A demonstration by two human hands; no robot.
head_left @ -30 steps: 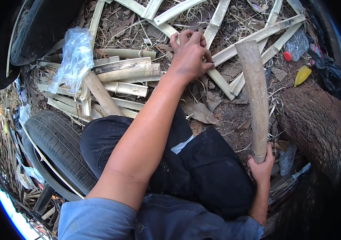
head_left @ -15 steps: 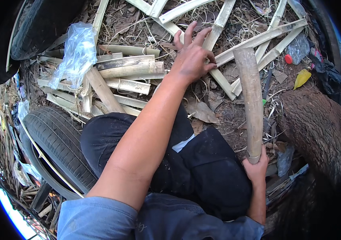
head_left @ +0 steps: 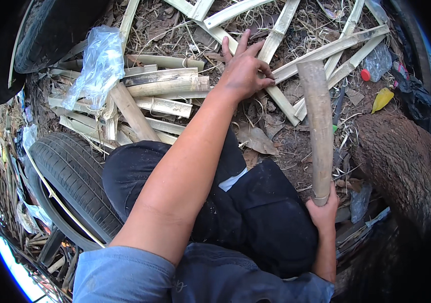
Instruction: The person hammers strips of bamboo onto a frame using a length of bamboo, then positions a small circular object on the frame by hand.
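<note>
My left hand (head_left: 244, 73) reaches out over a pale split bamboo strip (head_left: 281, 103), its fingers spread and the fingertips at or just above the strip; whether they touch cannot be told. It holds nothing that I can see. At lower right my right hand (head_left: 325, 208) is closed round the near end of a thick, brownish bamboo piece (head_left: 316, 126), which points away from me. Several more bamboo strips (head_left: 321, 53) lie crossed in a zigzag on the ground beyond my hands.
Left of my arm lies a pile of split bamboo (head_left: 162, 83), with a clear plastic bag (head_left: 96, 65) on it. A tyre (head_left: 74, 177) stands at my left knee. On the right are a thick brown trunk (head_left: 397, 161), a plastic bottle with a red cap (head_left: 377, 65) and a yellow leaf (head_left: 382, 99).
The fingers of my left hand have bent and shifted slightly over the strips. My right hand and its bamboo piece have hardly moved.
</note>
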